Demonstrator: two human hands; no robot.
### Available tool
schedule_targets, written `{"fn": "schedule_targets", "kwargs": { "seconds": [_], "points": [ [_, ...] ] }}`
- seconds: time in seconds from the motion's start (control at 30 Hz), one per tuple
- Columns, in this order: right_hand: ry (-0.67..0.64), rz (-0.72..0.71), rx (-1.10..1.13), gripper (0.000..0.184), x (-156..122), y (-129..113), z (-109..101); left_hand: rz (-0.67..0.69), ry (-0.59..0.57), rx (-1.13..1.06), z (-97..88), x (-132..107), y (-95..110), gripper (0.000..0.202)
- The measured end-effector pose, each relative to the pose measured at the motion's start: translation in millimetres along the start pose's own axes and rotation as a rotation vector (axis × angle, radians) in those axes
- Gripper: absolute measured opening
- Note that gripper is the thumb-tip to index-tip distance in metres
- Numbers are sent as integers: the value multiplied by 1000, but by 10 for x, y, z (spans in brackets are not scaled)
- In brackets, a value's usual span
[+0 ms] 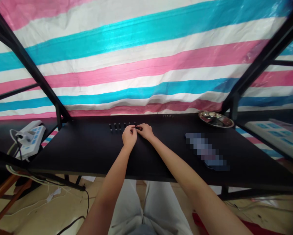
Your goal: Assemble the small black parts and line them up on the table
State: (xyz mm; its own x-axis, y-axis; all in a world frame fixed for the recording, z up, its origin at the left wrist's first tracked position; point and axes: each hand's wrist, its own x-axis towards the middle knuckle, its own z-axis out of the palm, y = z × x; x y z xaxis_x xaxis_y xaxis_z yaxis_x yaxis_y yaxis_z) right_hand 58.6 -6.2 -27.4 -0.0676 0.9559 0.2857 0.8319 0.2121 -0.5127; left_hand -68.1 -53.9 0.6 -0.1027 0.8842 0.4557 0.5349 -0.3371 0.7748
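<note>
Near the middle of the black table (83, 143), my left hand (129, 137) and my right hand (146, 131) meet with their fingertips almost touching. A small dark piece (138, 128) shows at the fingertips of my right hand, which are pinched on it. My left fingers are curled in a pinch too; what they hold is mostly hidden. Several short black cylindrical pieces with pale bands, such as the one at the left end (110, 127), stand or lie in a spaced row beside and behind my left hand. Their exact kind is too small to tell.
Tiny light-coloured bits (168, 116) lie in a row at the back edge. A round metal plate (216, 120) sits at the back right, with a blurred-out flat object (206, 151) nearer me. A white power strip (31, 143) is on the left. Black frame posts flank the table.
</note>
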Motion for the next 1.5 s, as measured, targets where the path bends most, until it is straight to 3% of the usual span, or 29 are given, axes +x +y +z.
{"fn": "schedule_targets", "kwargs": {
  "seconds": [0.1,0.2,0.43,1.5],
  "points": [
    [28,-58,-108,28,-205,65,-104,232,-253,196,44,-89,21,21],
    [17,-60,-156,32,-426,157,-181,369,-454,372,121,-177,22,30],
    [-68,-7,-164,43,-682,231,-232,339,-643,566,230,-273,7,47],
    [-94,3,-90,41,-711,222,-307,306,-665,505,153,-270,10,48]
  ]
}}
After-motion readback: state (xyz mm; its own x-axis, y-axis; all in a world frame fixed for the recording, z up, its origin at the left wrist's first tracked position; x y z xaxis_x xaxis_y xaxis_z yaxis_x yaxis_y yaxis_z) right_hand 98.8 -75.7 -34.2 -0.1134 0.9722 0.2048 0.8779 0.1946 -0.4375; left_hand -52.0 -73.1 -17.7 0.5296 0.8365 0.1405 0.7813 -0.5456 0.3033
